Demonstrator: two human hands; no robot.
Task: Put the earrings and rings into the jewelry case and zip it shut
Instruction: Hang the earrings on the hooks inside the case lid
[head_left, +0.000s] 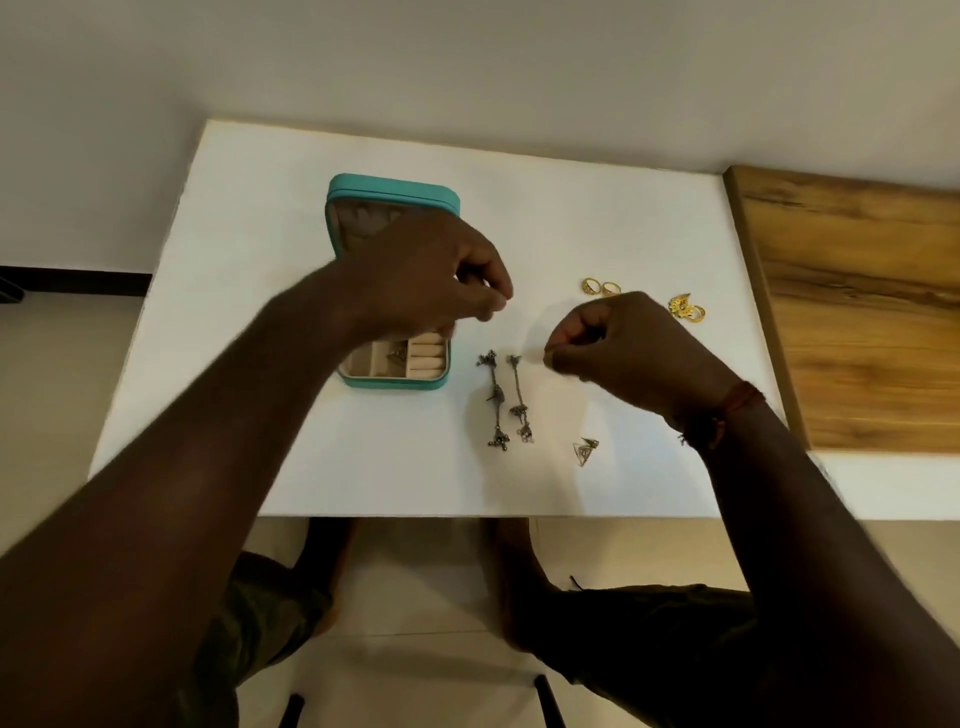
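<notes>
Two long silver earrings (496, 397) lie side by side on the tabletop (311, 441), just right of the open teal jewelry case (395, 382) | one triangular earring (397, 356) in a case compartment, second triangular earring (586, 449) on tabletop | gold rings (600, 287) beyond right hand (623, 353) | left hand (431, 275) above case | both hands: fingertips pinched together, cannot tell whether they hold anything

The case (393, 383) sits left of the earrings (497, 396), rings (592, 286) beyond.

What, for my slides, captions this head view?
Left hand and right hand near silver earrings beside the open teal case; gold rings wait.
</notes>
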